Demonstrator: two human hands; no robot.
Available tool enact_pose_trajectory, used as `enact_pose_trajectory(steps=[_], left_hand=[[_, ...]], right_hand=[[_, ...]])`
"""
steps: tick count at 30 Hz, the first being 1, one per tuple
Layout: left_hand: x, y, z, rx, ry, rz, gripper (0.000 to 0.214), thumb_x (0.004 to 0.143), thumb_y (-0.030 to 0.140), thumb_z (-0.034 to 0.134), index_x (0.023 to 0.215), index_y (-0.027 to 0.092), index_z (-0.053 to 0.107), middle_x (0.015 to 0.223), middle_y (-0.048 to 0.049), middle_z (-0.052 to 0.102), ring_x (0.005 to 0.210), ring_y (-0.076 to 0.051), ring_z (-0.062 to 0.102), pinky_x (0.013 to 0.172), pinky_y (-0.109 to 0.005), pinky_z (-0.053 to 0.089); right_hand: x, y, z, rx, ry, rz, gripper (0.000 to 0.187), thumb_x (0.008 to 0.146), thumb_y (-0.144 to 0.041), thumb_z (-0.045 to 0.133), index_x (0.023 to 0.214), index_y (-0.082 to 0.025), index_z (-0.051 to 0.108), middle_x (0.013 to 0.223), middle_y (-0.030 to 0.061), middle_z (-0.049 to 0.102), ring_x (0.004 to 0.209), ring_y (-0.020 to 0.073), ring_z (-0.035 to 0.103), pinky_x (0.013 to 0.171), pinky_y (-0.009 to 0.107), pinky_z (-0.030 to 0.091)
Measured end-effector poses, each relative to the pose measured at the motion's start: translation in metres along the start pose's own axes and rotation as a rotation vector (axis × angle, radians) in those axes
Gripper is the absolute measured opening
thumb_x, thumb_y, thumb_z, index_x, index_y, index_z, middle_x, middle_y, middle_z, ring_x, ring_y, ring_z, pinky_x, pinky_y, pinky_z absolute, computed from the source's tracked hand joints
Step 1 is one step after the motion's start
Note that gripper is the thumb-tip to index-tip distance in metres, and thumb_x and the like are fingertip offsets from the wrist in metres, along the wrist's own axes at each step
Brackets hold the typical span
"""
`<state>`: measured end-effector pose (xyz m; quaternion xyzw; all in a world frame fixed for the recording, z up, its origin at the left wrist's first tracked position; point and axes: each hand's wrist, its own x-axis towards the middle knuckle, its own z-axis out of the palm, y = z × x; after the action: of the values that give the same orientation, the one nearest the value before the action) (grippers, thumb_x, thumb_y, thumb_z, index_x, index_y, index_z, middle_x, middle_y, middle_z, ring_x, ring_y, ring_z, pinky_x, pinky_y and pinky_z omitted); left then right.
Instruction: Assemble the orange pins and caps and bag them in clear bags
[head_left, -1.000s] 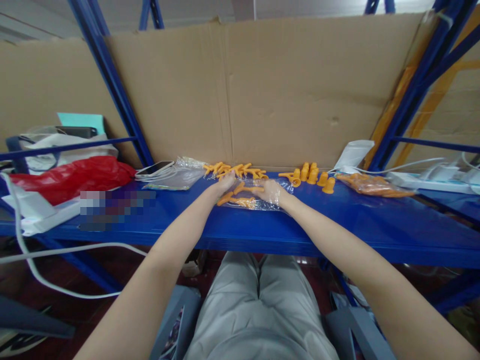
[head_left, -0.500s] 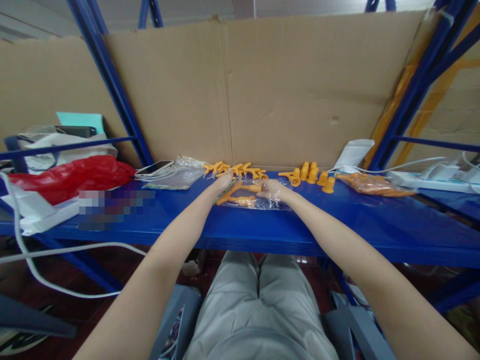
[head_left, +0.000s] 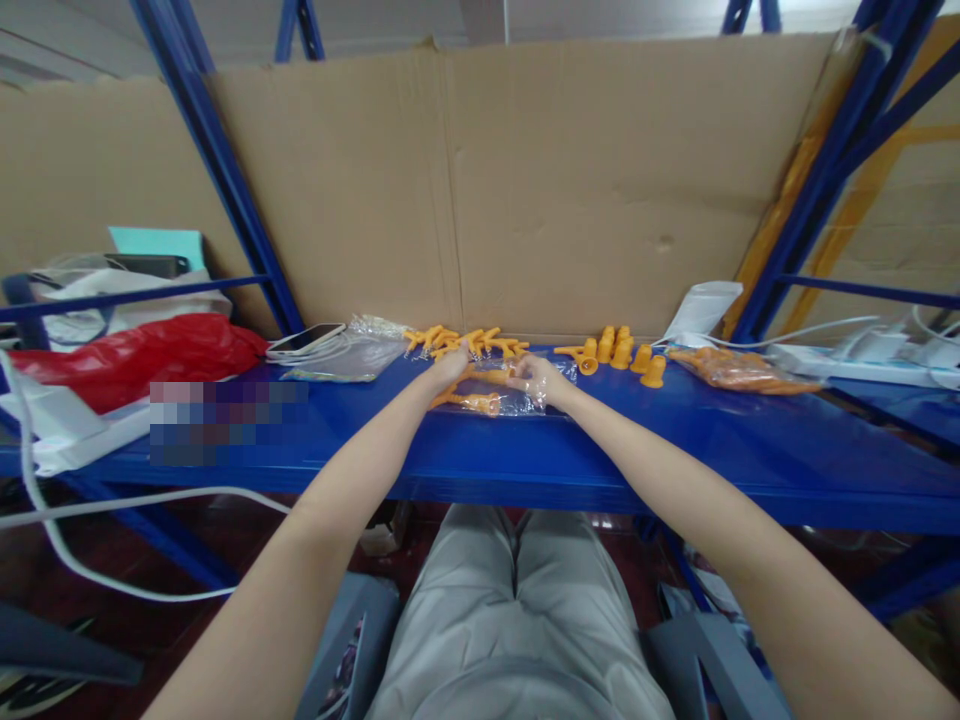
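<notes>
Both my hands rest on a small clear plastic bag [head_left: 491, 400] lying on the blue shelf [head_left: 525, 450]. The bag has a few orange plastic parts inside. My left hand [head_left: 450, 365] grips the bag's left end, fingers closed on it. My right hand [head_left: 536, 378] pinches the bag's right end, fingers curled over the film. Just behind the hands lies a row of loose orange branched parts [head_left: 465, 340]. Orange cone-shaped caps [head_left: 622, 352] stand to the right.
A full bag of orange parts [head_left: 739, 370] lies at the right beside white cables and a power strip [head_left: 862, 360]. At the left are a phone [head_left: 307, 336], empty clear bags [head_left: 352, 352], a red bag [head_left: 142, 355]. Cardboard [head_left: 525, 180] backs the shelf.
My right hand has drawn in from flat on the bag to a pinch on its right end. The bag has bunched up and shifted slightly left. My left hand has barely moved.
</notes>
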<state>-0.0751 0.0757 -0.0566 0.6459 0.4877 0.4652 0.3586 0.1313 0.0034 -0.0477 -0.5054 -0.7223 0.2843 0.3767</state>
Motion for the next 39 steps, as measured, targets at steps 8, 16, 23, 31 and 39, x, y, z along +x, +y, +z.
enact_pose_trajectory(steps=[8, 16, 23, 31, 39], left_hand=[[-0.006, 0.011, 0.001, 0.100, 0.070, -0.093, 0.056, 0.097, 0.055, 0.033, 0.110, 0.017, 0.071, 0.132, -0.0175, 0.066, 0.135, -0.033, 0.051, 0.115, -0.048, 0.035], [-0.003, 0.018, 0.010, 0.037, 0.086, -0.048, 0.059, 0.102, 0.049, 0.021, 0.128, 0.016, 0.061, 0.139, -0.0164, 0.061, 0.131, -0.027, 0.056, 0.115, -0.043, 0.037], [-0.001, 0.015, 0.010, 0.000, 0.085, -0.030, 0.062, 0.102, 0.049, 0.018, 0.132, 0.010, 0.057, 0.137, -0.0209, 0.061, 0.129, -0.026, 0.057, 0.113, -0.042, 0.038], [0.000, 0.015, 0.011, 0.108, 0.120, 0.043, 0.054, 0.102, 0.046, 0.026, 0.133, 0.016, 0.060, 0.143, -0.0144, 0.058, 0.137, -0.026, 0.050, 0.117, -0.041, 0.032], [-0.011, 0.028, 0.013, 0.243, 0.063, 0.126, 0.056, 0.101, 0.041, 0.030, 0.141, 0.010, 0.054, 0.153, -0.0146, 0.047, 0.146, -0.023, 0.038, 0.122, -0.035, 0.020]], right_hand=[[0.001, -0.003, -0.003, -0.125, -0.010, -0.065, 0.005, 0.083, -0.013, 0.065, 0.088, -0.013, 0.065, 0.085, 0.0028, 0.067, 0.053, 0.0074, 0.054, 0.058, 0.024, 0.050], [-0.005, -0.014, -0.003, -0.089, -0.048, 0.061, 0.009, 0.090, -0.021, 0.061, 0.083, -0.016, 0.060, 0.059, -0.0050, 0.051, 0.042, 0.0069, 0.042, 0.046, 0.021, 0.038], [-0.009, -0.019, -0.013, 0.156, -0.242, -0.009, 0.025, 0.089, -0.021, 0.065, 0.068, -0.016, 0.054, 0.051, -0.0075, 0.048, 0.043, 0.0048, 0.038, 0.045, 0.019, 0.030], [-0.016, -0.024, -0.017, 0.293, -0.482, 0.081, 0.014, 0.090, -0.011, 0.062, 0.077, -0.015, 0.065, 0.073, 0.0002, 0.067, 0.059, 0.0073, 0.055, 0.062, 0.021, 0.044], [-0.016, -0.025, -0.017, 0.252, -0.528, 0.028, 0.012, 0.089, -0.009, 0.062, 0.082, -0.017, 0.068, 0.086, 0.0013, 0.072, 0.078, 0.0099, 0.065, 0.083, 0.025, 0.052]])
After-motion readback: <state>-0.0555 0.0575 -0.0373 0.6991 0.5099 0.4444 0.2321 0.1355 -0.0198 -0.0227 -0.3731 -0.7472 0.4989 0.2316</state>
